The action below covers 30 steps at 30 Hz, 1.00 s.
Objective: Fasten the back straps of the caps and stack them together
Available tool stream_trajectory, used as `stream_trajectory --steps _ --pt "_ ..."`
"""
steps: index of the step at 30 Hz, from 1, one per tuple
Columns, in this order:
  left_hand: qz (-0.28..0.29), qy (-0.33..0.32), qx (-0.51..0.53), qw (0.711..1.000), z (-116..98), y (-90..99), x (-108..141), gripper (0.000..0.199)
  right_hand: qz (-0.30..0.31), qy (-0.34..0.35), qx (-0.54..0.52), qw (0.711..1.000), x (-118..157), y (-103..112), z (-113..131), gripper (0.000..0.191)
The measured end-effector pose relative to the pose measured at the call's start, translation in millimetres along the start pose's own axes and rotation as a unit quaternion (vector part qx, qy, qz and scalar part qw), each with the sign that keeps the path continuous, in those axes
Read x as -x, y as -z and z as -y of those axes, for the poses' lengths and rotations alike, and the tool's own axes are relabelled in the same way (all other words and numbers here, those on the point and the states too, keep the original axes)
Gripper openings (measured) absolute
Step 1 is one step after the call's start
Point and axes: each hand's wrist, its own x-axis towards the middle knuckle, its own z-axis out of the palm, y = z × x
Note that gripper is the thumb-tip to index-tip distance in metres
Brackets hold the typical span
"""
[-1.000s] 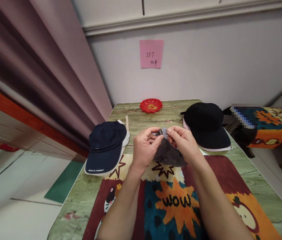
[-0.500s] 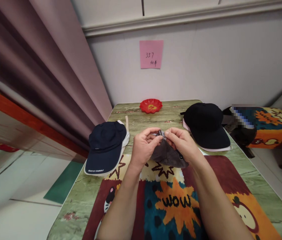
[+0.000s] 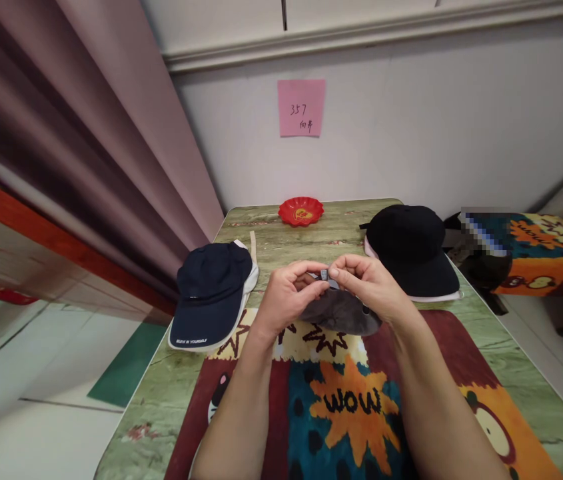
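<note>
A dark grey cap [image 3: 344, 312] hangs under my hands over the patterned mat, its crown toward me. My left hand [image 3: 287, 295] is closed, with thumb and forefinger pinching one side of a small strap piece [image 3: 324, 274] at the cap's upper edge. Close beside it, the fingertips of my right hand [image 3: 368, 285] pinch the other side of that piece. Whether it is a buckle or a strap end, I cannot make out. Much of the cap's far side is hidden by my fingers.
Navy caps [image 3: 214, 280], stacked on a white one, lie at the left. Black caps [image 3: 406, 247] stacked on a pale one lie at the right. A red scalloped dish [image 3: 301, 211] stands at the back. The colourful mat [image 3: 321, 427] covers the table's front.
The strap piece has turned between my fingers and now shows a lighter grey face. My right hand has shifted slightly, and the cap below has tilted a little.
</note>
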Motion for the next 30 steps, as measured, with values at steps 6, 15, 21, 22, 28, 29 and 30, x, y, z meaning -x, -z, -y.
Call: stream_trajectory --steps 6,15,21,22,28,29,30 --pt "-0.046 0.029 0.063 0.997 2 -3.0 -3 0.036 -0.005 0.004 0.002 1.000 -2 -4 -2 0.034" --pt "-0.021 0.029 0.089 0.995 -1 -0.3 -2 0.022 0.004 0.028 0.034 0.999 -1 -3 -2 0.032" --pt "-0.049 0.030 0.062 0.996 -1 -4.2 -2 0.026 -0.037 0.083 0.135 0.987 -2 -6 -1 0.027" --pt "-0.057 0.038 0.062 0.996 -1 -5.1 -3 0.026 -0.039 0.087 0.144 0.985 -2 -6 -1 0.026" --pt "-0.114 0.038 0.082 0.989 -1 0.5 -3 0.022 -0.048 0.058 0.141 0.987 -2 -4 -2 0.028" --pt "-0.118 0.040 0.087 0.988 -1 3.3 -3 0.022 -0.047 0.055 0.137 0.988 -2 -2 -2 0.028" --pt "-0.121 0.041 0.090 0.988 0 6.1 -4 0.022 -0.046 0.052 0.135 0.988 -2 -1 -3 0.028"
